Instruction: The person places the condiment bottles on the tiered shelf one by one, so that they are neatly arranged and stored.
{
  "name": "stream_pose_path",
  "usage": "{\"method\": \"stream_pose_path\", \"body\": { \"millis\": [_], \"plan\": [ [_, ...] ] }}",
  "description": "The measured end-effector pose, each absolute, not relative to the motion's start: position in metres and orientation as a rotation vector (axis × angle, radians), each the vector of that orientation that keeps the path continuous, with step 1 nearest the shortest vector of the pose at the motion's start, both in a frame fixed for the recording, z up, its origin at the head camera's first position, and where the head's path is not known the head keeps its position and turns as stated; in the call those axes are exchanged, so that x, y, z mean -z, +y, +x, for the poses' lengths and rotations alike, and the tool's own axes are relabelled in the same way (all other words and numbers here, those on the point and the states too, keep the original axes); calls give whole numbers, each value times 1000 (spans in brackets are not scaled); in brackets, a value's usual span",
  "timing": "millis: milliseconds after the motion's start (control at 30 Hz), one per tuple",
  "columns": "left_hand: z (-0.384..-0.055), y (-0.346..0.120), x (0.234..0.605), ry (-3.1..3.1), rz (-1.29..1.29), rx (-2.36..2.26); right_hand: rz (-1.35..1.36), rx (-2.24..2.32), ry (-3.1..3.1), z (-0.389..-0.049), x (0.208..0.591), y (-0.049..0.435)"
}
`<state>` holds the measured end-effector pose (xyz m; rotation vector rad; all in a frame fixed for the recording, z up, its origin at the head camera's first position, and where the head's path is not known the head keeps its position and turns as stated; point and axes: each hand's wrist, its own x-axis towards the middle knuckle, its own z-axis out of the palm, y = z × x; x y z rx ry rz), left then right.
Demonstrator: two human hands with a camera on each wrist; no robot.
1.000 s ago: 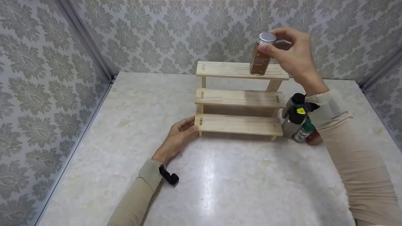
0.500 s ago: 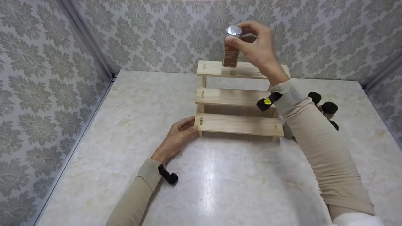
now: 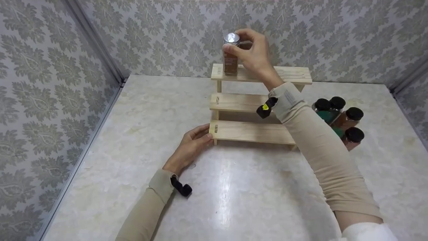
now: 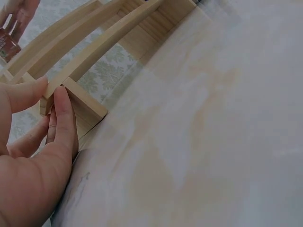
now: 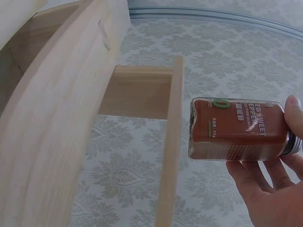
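A: What is the right hand (image 3: 255, 53) doing?

B: It grasps a jar (image 3: 230, 62) of reddish-brown contents by its upper part, close under the silver lid (image 3: 231, 37); the thumb lies on one side and the fingers on the other; the jar is upright.

A: And where is that jar exactly?

B: At the left end of the top shelf (image 3: 287, 73) of a three-step wooden rack (image 3: 240, 101); the right wrist view shows a narrow gap between its base and the board, so it is held just above the wood; the word "SWEET" can be read on its label there.

A: The left hand (image 3: 191, 147)?

B: That one pinches the left end of the bottom shelf (image 3: 250, 131); its thumb is on the board, with fingers against the wood below; the rack stands on a pale, marbled desk (image 3: 133, 113).

A: Anything to the right of it?

B: A group of black-capped jars (image 3: 354, 113) on the desk, close together; some green shows among them; the right sleeve (image 3: 314, 140) crosses in front and covers part of the group, as well as the right part of the lower two shelves; behind everything is a leaf-patterned wall (image 3: 167, 43).
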<state>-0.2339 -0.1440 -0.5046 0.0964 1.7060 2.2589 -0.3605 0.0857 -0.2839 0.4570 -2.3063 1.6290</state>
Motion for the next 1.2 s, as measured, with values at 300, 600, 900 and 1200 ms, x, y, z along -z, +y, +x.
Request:
{"method": "stream_pose_path", "body": {
  "millis": [300, 600, 900, 1200],
  "plan": [
    [-235, -142, 502, 1711, 86, -2266, 478, -1605, -2321, -361, 289, 85],
    [-234, -143, 502, 1731, 102, -2254, 454, -1621, -2344, -351, 282, 90],
    [-236, -146, 504, 1734, 93, -2239, 586, -1538, -2328, -320, 269, 130],
    [-237, -145, 505, 1749, 107, -2228, 613, -1440, -2314, -285, 273, 193]
  ]
}}
